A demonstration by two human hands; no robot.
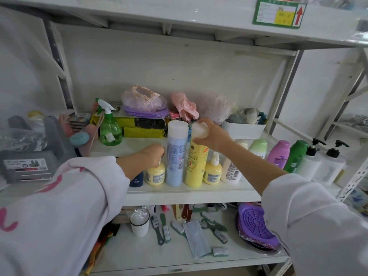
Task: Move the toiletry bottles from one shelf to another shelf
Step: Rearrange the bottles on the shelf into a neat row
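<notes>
A row of toiletry bottles stands along the front of the middle shelf [189, 193]. My left hand [150, 156] is closed over the pump top of a small round yellow bottle [155, 174]. My right hand [211, 134] grips the white cap of a tall yellow bottle [196, 166]. Between them stands a tall blue bottle [176, 154] with a white cap. A second small yellow pump bottle [213, 172] and a white bottle [231, 172] stand to the right. Further right are green-capped [257, 148], pink [278, 154], green [295, 156] and two black-pump white bottles [322, 162].
Behind the row are a green spray bottle [109, 128], yellow boxes [139, 126], bagged shower caps [143, 100] and a white tub [244, 129]. A grey box [29, 156] sits at left. The lower shelf [179, 255] holds brushes, a white jar and a purple basin [256, 226].
</notes>
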